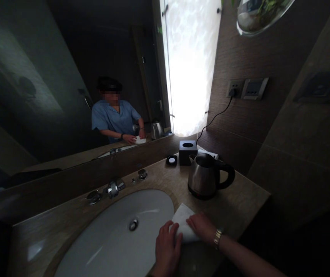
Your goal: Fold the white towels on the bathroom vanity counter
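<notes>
On the counter right of the sink lies a folded white sheet (183, 213); whether it is cloth or paper I cannot tell. My left hand (167, 246) rests at its left edge, fingers loosely bent and apart, touching the sheet. From the right, my right hand (203, 227) has its fingers curled together on the sheet's upper right side, pinching it. A watch with a metal band (218, 237) is on the right wrist. Just behind the sheet stands a steel kettle (201, 179) with a black lid and handle.
An oval white sink (110, 238) fills the front left, with a chrome faucet (113, 189) and knobs behind it. A dark tissue box (185, 156) and small black dish (171, 160) stand near the mirror. A cord (218, 114) runs down from the wall socket.
</notes>
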Tool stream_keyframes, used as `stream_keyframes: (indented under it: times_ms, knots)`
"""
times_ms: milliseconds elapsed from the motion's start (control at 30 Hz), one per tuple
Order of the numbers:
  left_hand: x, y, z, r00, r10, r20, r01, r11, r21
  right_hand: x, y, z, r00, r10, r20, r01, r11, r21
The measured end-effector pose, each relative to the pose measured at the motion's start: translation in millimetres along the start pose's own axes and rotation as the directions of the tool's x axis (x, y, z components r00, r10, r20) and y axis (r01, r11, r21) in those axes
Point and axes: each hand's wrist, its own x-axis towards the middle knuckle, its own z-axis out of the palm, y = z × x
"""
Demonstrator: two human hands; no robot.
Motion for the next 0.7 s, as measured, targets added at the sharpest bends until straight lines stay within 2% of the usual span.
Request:
stream_keyframes:
  times_ms: [67, 167, 300, 367, 433, 533, 600, 633, 700]
  knots:
    - [17.9, 4.6, 1.6, 0.999, -0.022, -0.034, 0.023, 0.999, 0.022, 8.7, -3.0, -6.5, 0.997, -0.042, -0.066, 0.042, 0.999, 0.0]
    - [47.5, 11.2, -1.1, 0.994, -0.066, -0.088, 0.067, 0.998, 0.01, 16.7, -4.4, 0.6, 0.974, -0.133, -0.182, 0.128, 0.991, -0.038]
    - [69.4, 9.9, -4.1, 0.988, -0.07, -0.135, 0.061, 0.996, -0.069, 49.7, -2.5, 1.2, 0.989, -0.015, -0.145, -0.002, 0.993, -0.114]
    - [75.5, 7.6, -1.0, 0.989, -0.062, -0.135, 0.05, 0.994, -0.093, 64.1, -4.0, -4.0, 0.99, -0.008, -0.138, -0.009, 0.992, -0.125]
    - [84.1, 6.3, 4.4, 0.99, -0.075, -0.121, 0.062, 0.992, -0.107, 67.1, -7.7, -3.2, 0.984, -0.071, -0.165, 0.047, 0.989, -0.143]
    - [102.4, 5.5, 14.9, 0.993, -0.076, -0.094, 0.065, 0.992, -0.112, 55.8, -5.5, 17.1, 0.952, -0.187, -0.244, 0.129, 0.964, -0.233]
    - [112.4, 2.5, 24.6, 0.996, -0.045, -0.08, 0.036, 0.993, -0.115, 42.5, 14.2, 35.7, 0.921, -0.236, -0.31, 0.121, 0.93, -0.348]
    - [115.4, -1.0, 30.3, 0.995, -0.022, -0.094, 0.009, 0.99, -0.138, 33.0, 31.8, 42.6, 0.897, -0.266, -0.354, 0.104, 0.903, -0.417]
    - [117.2, -11.9, 41.8, 0.98, 0.003, -0.197, -0.048, 0.974, -0.222, 5.4, 82.0, 47.2, 0.843, -0.343, -0.415, 0.07, 0.834, -0.548]
